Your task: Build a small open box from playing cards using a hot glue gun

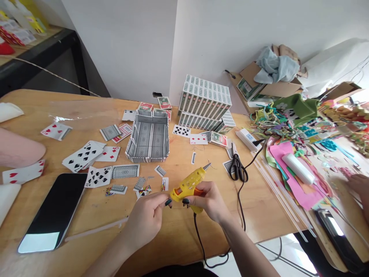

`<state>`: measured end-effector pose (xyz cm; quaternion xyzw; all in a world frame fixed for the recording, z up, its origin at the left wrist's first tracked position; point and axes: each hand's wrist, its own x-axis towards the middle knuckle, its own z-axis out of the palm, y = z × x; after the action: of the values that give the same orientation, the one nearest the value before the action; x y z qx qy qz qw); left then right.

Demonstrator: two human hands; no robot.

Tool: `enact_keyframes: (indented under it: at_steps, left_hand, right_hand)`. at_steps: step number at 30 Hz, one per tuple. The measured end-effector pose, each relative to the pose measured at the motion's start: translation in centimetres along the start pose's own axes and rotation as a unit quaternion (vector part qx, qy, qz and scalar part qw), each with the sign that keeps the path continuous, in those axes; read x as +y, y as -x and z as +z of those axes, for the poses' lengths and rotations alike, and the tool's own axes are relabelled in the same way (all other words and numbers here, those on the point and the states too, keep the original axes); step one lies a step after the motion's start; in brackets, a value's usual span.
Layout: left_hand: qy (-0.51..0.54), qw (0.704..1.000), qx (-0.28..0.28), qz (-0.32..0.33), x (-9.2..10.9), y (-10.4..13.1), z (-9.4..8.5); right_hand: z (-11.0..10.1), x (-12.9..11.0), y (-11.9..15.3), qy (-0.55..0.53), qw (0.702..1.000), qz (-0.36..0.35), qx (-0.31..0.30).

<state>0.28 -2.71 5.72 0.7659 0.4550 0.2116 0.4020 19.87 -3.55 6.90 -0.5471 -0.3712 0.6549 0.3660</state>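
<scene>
My right hand (pixel 211 202) is wrapped round the orange-handled grip of a yellow hot glue gun (pixel 188 184), its metal nozzle pointing up and to the right. At the gun's rear end my left hand (pixel 147 213) is closed in a pinch; what its fingers hold, if anything, is too small to make out. Beyond the hands stands an open tray (pixel 148 134) built of grey-backed playing cards. Cut card pieces (pixel 140 183) lie between the tray and my left hand. A translucent glue stick (pixel 96 229) rests on the table beside my left forearm.
Stacked card boxes (pixel 204 102) stand by the wall. Black scissors (pixel 236 167) and a power strip (pixel 248 139) lie at right, near long glue sticks (pixel 279 192). A phone (pixel 54 211) and loose cards (pixel 83 155) are at left. Another person's hand (pixel 359 188) shows far right.
</scene>
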Motion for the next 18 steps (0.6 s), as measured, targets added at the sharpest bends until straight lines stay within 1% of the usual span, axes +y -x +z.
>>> enact_keyframes:
  at_steps: [4,7,10,12,14,18]
  left_hand:
    - [0.019,1.000,0.001,-0.009,0.4,-0.5,-0.4]
    - [0.030,0.999,0.008,-0.010,1.1,-1.3,-1.1]
    - [0.045,0.998,0.023,-0.025,1.6,-1.9,-1.7]
    - [0.056,0.997,0.021,-0.046,1.6,-2.1,-1.9]
    - [0.064,0.996,0.016,-0.065,1.4,-2.1,-1.8]
    - [0.073,0.994,0.018,-0.079,1.0,-2.1,-1.6]
  right_hand:
    - [-0.6,0.2,-0.4,0.001,1.000,-0.012,-0.003]
    - [-1.2,0.1,-0.8,-0.013,0.998,-0.058,-0.011]
    - [-1.6,0.0,-0.8,-0.042,0.993,-0.094,-0.058]
    - [-1.8,0.1,-0.7,-0.066,0.988,-0.092,-0.101]
    - [-1.8,0.3,-0.6,-0.085,0.985,-0.078,-0.126]
    - [-2.0,0.9,-0.6,-0.072,0.988,-0.043,-0.127]
